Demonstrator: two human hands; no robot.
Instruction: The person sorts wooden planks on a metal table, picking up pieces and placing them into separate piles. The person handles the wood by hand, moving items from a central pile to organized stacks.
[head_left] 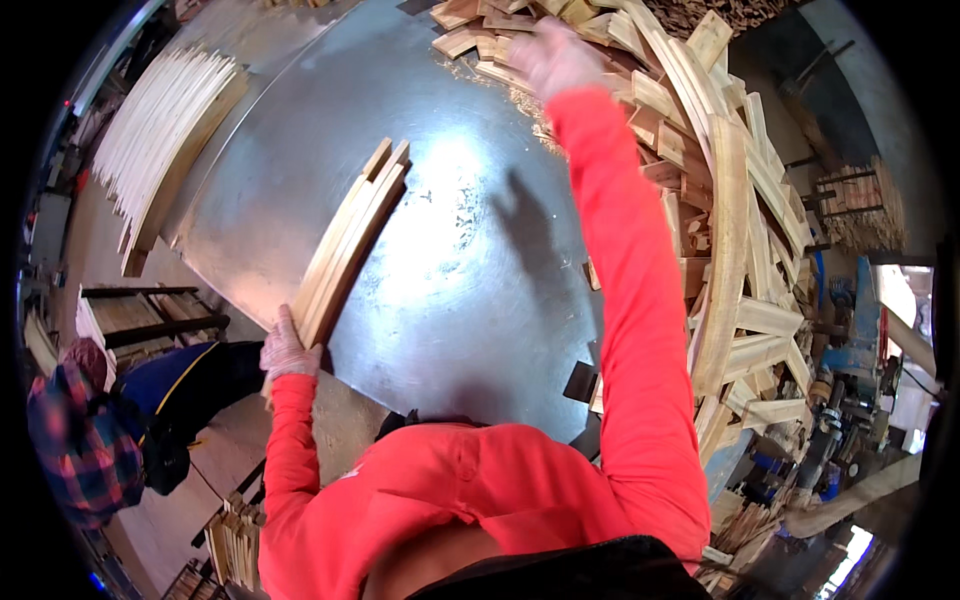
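Metal table (470, 300) | left hand (287, 350) grips slat bundle (352, 243) end | right hand (553, 55) at pile (740, 200)

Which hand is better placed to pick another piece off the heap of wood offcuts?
Likely the right hand: it is stretched out over the heap of pale wood offcuts. The left hand is holding the bundle of long pale wooden slats on the shiny metal table.

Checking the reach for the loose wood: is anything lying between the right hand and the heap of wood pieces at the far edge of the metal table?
Nothing visible: the right hand is already over the heap of wood pieces, with no object between.
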